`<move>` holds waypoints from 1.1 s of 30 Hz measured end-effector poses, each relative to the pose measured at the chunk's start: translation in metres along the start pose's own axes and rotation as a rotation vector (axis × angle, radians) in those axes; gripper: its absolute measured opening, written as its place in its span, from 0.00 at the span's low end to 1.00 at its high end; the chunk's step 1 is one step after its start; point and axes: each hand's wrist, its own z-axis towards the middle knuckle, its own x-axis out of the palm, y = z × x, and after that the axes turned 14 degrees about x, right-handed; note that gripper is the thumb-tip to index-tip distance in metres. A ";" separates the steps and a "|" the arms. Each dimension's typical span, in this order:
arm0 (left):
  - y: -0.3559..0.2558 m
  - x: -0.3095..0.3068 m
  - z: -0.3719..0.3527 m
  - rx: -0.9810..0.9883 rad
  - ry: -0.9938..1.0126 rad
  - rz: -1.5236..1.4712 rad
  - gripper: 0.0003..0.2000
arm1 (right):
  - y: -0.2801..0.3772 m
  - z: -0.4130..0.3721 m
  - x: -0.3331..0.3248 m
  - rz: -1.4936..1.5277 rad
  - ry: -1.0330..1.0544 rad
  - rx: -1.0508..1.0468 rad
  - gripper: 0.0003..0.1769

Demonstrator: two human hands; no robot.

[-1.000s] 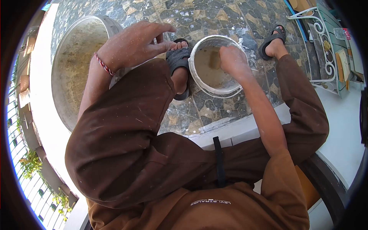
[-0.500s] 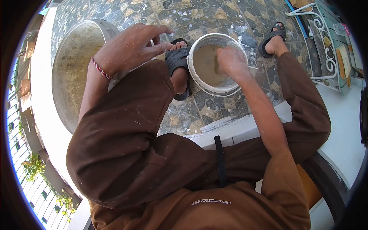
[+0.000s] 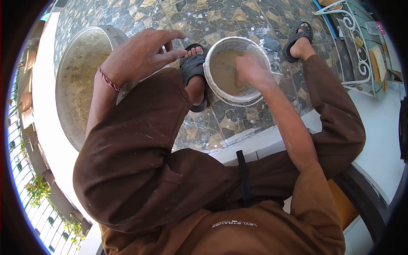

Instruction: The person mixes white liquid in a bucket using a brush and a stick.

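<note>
A white bucket (image 3: 209, 74) with murky tan liquid (image 3: 223, 70) in it stands on the floor between my feet. My right hand (image 3: 253, 72) reaches over its rim, fingers curled, close above the liquid. Below those fingers a narrow, dull brownish shape dips into the liquid; I cannot tell what it is. My left hand (image 3: 146, 53) hangs in the air above my raised knee, dusted with pale specks, its fingers loosely apart and holding nothing. A red and white cord bracelet (image 3: 109, 79) circles the left wrist.
At the left a large round tub (image 3: 78, 85) leans on its side, stained tan inside. White splashes dot the stone-patterned tile floor (image 3: 212, 21). A white scrolled metal frame (image 3: 361, 51) stands at the upper right. My sandalled feet flank the bucket.
My right hand has shifted slightly within the bucket, and the strip below its fingers shows less clearly now. The left hand keeps its pose. The whole view has shifted a little.
</note>
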 end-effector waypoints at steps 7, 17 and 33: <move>-0.003 -0.004 0.003 -0.042 0.023 -0.095 0.19 | -0.004 0.020 0.024 0.309 -0.149 0.031 0.10; -0.008 -0.005 0.004 -0.036 0.032 -0.100 0.20 | 0.001 0.008 0.019 0.237 -0.068 -0.085 0.09; -0.012 -0.006 0.005 -0.082 0.050 -0.124 0.19 | -0.014 0.008 -0.013 0.369 -0.052 -0.168 0.17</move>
